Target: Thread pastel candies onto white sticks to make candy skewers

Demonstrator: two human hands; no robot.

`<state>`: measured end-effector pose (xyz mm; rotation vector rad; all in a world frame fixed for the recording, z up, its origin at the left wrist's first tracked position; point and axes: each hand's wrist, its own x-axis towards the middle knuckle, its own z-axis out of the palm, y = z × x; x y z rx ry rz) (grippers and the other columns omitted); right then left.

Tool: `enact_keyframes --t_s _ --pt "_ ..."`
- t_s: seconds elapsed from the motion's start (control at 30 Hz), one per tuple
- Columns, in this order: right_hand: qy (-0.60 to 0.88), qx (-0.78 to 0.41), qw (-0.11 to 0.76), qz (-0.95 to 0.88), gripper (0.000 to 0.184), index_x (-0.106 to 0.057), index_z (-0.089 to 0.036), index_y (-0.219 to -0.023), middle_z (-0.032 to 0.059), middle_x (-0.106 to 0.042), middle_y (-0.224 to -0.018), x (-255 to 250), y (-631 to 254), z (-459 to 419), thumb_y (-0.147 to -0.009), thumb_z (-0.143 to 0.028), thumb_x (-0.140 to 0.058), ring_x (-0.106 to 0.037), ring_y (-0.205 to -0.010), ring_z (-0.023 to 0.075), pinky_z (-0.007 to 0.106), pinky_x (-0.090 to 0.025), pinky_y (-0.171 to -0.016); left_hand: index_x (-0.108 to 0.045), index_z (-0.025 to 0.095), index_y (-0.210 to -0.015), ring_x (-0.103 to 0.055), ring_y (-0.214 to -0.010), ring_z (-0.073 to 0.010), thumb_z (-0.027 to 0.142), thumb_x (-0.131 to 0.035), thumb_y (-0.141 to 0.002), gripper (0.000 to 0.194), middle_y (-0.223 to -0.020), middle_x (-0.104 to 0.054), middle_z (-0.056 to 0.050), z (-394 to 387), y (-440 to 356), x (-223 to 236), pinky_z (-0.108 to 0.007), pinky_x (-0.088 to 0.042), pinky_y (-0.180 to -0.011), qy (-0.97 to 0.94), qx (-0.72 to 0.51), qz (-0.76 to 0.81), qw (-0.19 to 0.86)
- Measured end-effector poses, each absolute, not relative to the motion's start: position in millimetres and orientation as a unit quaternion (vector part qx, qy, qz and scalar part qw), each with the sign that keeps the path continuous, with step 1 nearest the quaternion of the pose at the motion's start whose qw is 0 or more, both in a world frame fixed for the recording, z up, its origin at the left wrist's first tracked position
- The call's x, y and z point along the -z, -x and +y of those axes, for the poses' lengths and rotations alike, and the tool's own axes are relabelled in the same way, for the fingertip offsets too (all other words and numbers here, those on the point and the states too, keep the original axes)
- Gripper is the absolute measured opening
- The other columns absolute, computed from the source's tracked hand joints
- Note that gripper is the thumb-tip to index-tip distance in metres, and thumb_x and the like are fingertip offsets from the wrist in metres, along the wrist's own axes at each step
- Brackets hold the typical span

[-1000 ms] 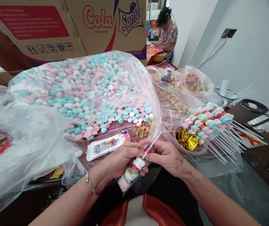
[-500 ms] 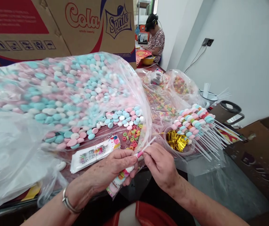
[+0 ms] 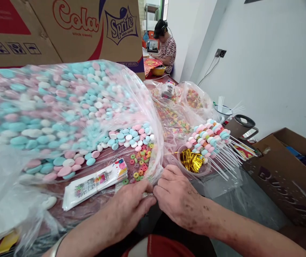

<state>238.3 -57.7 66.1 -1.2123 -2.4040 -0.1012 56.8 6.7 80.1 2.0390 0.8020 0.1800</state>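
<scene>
My left hand (image 3: 135, 201) is closed at the table's front edge, its thumb and forefinger pinched on the wrapped candy skewer, of which only a pale sliver shows. Pressed up against it, my right hand (image 3: 176, 198) has its fingers curled, and what they grip is hidden. Just beyond my hands are loose ring candies (image 3: 139, 162) in several colours and the edge of a clear plastic bag (image 3: 157, 142). A banded stack of printed wrappers (image 3: 95, 184) lies to the left. Gold twist ties (image 3: 192, 160) fill a round clear tub on the right.
A big clear bag of pastel candies (image 3: 62, 103) covers the left side, before a carton (image 3: 75, 32). Finished candy skewers (image 3: 209, 137) are piled right, near a mug (image 3: 240, 126). An open box (image 3: 289, 182) stands far right. Another person (image 3: 166, 46) sits behind.
The wrapped skewer, its stick and pink neck in plain sight before, is now almost wholly hidden by my hands. My right hand has turned knuckles-up against the left. The view has swung right.
</scene>
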Motion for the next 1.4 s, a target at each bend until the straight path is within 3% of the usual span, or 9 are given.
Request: enact_keyframes --t_s 0.1,0.2,0.3,0.33,0.47,0.67,0.97,1.13,1.4 --pt "0.461 -0.024 0.222 -0.859 0.024 -0.053 -0.017 -0.068 0.0025 -0.057 -0.068 -73.8 -244.0 -58.8 -0.090 -0.014 -0.044 -0.044 -0.069 0.0171 0.035 -0.036 -0.070 -0.062 0.019 -0.084 -0.055 -0.073 -0.0201 0.019 -0.047 -0.090 0.016 -0.081 -0.064 -0.007 2.4 -56.3 -66.8 -0.029 -0.040 -0.067 -0.913 -0.154 0.231 0.300" --pt "0.485 -0.033 0.232 -0.843 0.028 -0.057 -0.018 -0.074 0.0028 -0.060 -0.072 -82.3 -269.3 -56.5 -0.095 -0.015 -0.038 -0.048 -0.071 0.0166 0.033 -0.038 -0.073 -0.062 0.020 -0.079 -0.052 -0.065 -0.0170 0.016 -0.046 -0.090 0.020 -0.072 -0.061 -0.004 4.8 -53.9 -59.8 -0.027 -0.037 -0.062 -0.913 -0.193 0.222 0.282" --pt "0.600 0.034 0.164 -0.782 0.030 -0.063 -0.018 -0.086 0.0058 -0.064 -0.083 -82.9 -311.1 -48.5 -0.097 -0.017 -0.036 -0.054 -0.080 0.0184 0.034 -0.040 -0.081 -0.062 0.021 -0.078 -0.050 -0.056 -0.0138 0.027 -0.051 -0.091 0.018 -0.062 -0.057 0.000 9.3 -52.0 -65.4 -0.024 -0.036 -0.055 -0.840 -0.218 0.313 0.386" --pt "0.640 0.050 0.102 -0.760 0.028 -0.064 -0.019 -0.085 0.0061 -0.064 -0.085 -80.0 -324.3 -44.9 -0.096 -0.018 -0.038 -0.055 -0.082 0.0194 0.034 -0.040 -0.080 -0.062 0.021 -0.076 -0.049 -0.053 -0.0129 0.031 -0.053 -0.090 0.019 -0.060 -0.057 0.001 10.1 -52.3 -68.9 -0.023 -0.036 -0.052 -0.801 -0.222 0.342 0.439" --pt "0.676 0.045 0.002 -0.735 0.020 -0.066 -0.017 -0.078 0.0075 -0.065 -0.081 -58.2 -352.2 -30.0 -0.087 -0.012 -0.049 -0.057 -0.077 0.0207 0.032 -0.039 -0.071 -0.060 0.020 -0.070 -0.046 -0.047 -0.0107 0.043 -0.062 -0.082 0.027 -0.058 -0.058 0.001 7.4 -59.0 -79.4 -0.020 -0.033 -0.041 -0.641 -0.232 0.399 0.613" --pt "0.712 0.045 -0.103 -0.693 0.020 -0.065 -0.016 -0.090 0.0102 -0.066 -0.095 -43.3 -346.3 -18.7 -0.090 -0.011 -0.045 -0.060 -0.089 0.0223 0.029 -0.039 -0.069 -0.058 0.017 -0.069 -0.036 -0.036 -0.0044 0.044 -0.067 -0.078 0.030 -0.054 -0.057 0.002 2.3 -66.9 -71.9 -0.016 -0.024 -0.032 -0.556 -0.228 0.393 0.696" --pt "0.689 0.066 -0.112 -0.713 0.020 -0.064 -0.014 -0.095 0.0136 -0.066 -0.103 -52.6 -349.2 -23.2 -0.090 -0.010 -0.045 -0.058 -0.098 0.0238 0.030 -0.041 -0.078 -0.057 0.017 -0.074 -0.035 -0.033 -0.0029 0.043 -0.061 -0.084 0.029 -0.054 -0.057 0.004 2.0 -64.5 -65.7 -0.012 -0.024 -0.029 -0.534 -0.214 0.399 0.714" --pt "0.670 0.068 -0.125 -0.728 0.022 -0.066 -0.013 -0.087 0.0137 -0.067 -0.094 -48.8 -347.4 -20.7 -0.088 -0.006 -0.045 -0.059 -0.093 0.0248 0.032 -0.040 -0.077 -0.057 0.017 -0.077 -0.036 -0.034 -0.0030 0.044 -0.060 -0.086 0.029 -0.054 -0.058 0.003 0.9 -62.2 -60.5 -0.010 -0.026 -0.030 -0.538 -0.201 0.394 0.718" --pt "0.705 0.109 -0.087 -0.696 0.022 -0.060 -0.013 -0.096 0.0134 -0.066 -0.092 -58.9 -349.6 -25.7 -0.087 -0.007 -0.041 -0.058 -0.091 0.0247 0.031 -0.039 -0.076 -0.057 0.017 -0.076 -0.037 -0.035 -0.0035 0.043 -0.062 -0.084 0.027 -0.056 -0.058 0.002 -1.2 -58.9 -64.0 -0.011 -0.025 -0.031 -0.518 -0.238 0.394 0.721"
